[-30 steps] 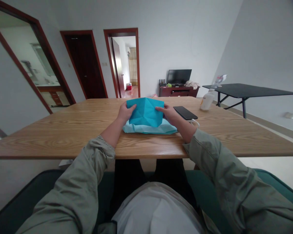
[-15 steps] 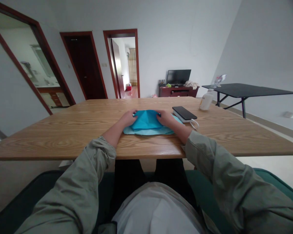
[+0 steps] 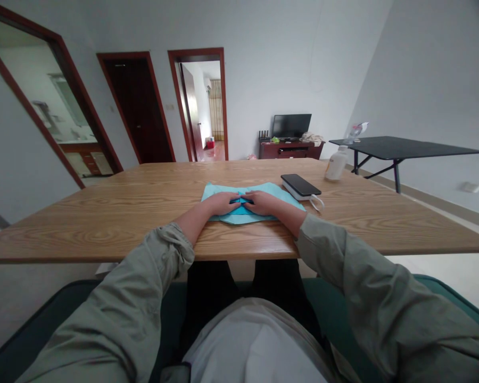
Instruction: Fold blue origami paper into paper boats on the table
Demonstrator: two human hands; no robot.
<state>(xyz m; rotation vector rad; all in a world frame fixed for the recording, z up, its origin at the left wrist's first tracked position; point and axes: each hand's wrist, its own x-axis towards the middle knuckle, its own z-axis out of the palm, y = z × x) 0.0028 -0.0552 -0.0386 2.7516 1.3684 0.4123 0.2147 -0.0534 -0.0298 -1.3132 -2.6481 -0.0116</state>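
Observation:
A folded blue paper sheet (image 3: 239, 208) lies flattened on a stack of pale turquoise sheets (image 3: 263, 188) near the front edge of the wooden table (image 3: 143, 202). My left hand (image 3: 221, 202) and my right hand (image 3: 261, 202) lie side by side on top of it, fingers flat and pressing down, fingertips almost meeting in the middle. The hands cover most of the folded sheet.
A black phone (image 3: 300, 184) rests on a white power bank with a looped cable just right of the sheets. A white bottle (image 3: 336, 164) stands at the far right. Beyond are a black side table (image 3: 403, 147), a TV stand and doorways.
The blue sheet, held up by both hands a second ago, has been brought down and collapsed flat on the stack. Both hands have moved inward on top of it.

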